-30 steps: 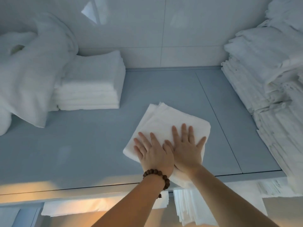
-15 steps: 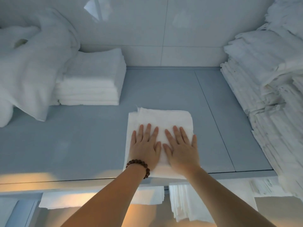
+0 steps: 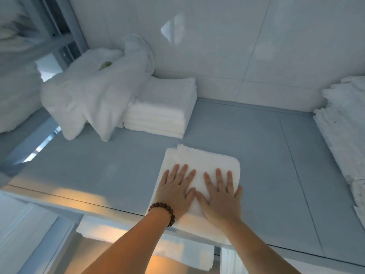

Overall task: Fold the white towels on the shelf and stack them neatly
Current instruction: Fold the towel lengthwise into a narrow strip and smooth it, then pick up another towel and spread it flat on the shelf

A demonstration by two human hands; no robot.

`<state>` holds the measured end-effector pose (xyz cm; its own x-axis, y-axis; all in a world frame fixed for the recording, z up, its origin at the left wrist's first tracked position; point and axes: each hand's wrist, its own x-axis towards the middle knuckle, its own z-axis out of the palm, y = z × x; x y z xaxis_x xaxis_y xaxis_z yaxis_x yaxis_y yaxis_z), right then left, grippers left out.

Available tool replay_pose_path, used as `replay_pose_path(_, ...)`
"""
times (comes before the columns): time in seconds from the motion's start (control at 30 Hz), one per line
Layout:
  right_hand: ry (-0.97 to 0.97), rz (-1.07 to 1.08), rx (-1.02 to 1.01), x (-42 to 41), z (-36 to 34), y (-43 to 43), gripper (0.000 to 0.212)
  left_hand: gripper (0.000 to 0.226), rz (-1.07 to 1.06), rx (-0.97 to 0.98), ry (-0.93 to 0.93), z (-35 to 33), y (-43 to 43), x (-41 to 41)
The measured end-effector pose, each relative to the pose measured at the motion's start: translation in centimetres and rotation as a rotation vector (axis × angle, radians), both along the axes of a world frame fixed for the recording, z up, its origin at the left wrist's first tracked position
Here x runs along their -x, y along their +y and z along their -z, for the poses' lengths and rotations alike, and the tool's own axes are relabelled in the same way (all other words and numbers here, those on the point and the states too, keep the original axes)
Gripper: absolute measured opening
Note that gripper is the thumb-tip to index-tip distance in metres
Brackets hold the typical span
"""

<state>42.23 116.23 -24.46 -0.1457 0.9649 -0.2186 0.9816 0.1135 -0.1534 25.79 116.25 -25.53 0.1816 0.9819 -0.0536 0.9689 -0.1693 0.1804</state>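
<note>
The grey-blue shelf (image 3: pixel 98 171) meets a glossy tiled wall (image 3: pixel 217 46). A folded towel (image 3: pixel 199 163) lies at its front edge, with the left hand (image 3: pixel 173 192) and right hand (image 3: pixel 221 198) pressing on it, fingers straight. A towel stack (image 3: pixel 164 107) sits at 11 o'clock from it.

One left hand (image 3: pixel 174 192), one right hand (image 3: pixel 221 198), one bracelet (image 3: pixel 164 211), one folded towel (image 3: pixel 199 157), one towel stack (image 3: pixel 162 107), one crumpled heap (image 3: pixel 94 89), one pile (image 3: pixel 343 123) at right.
</note>
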Motion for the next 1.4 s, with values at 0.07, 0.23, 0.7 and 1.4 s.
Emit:
replay_pose_path(0.07, 0.014, -0.036, 0.015, 2.7, 0.1, -0.2, 0.081, 0.065, -0.014, -0.006, 0.004, 0.0, -0.2, 2.9)
replay_pose_path(0.23, 0.023, -0.075, 0.021, 9.4, 0.2, -0.1, 0.076, 0.062, -0.034, -0.016, -0.001, 0.0, -0.2, 9.9)
replay_pose_path(0.7, 0.075, -0.162, -0.096, 33.1, 1.1, 1.2, 0.065, 0.078, -0.167, 0.017, -0.005, 0.4, -0.7, 33.1)
replay_pose_path(1.4, 0.143, -0.226, 0.077, 37.4, -2.2, 2.8, 0.104, 0.109, -0.341, 0.124, -0.075, -4.2, 1.9, 36.3)
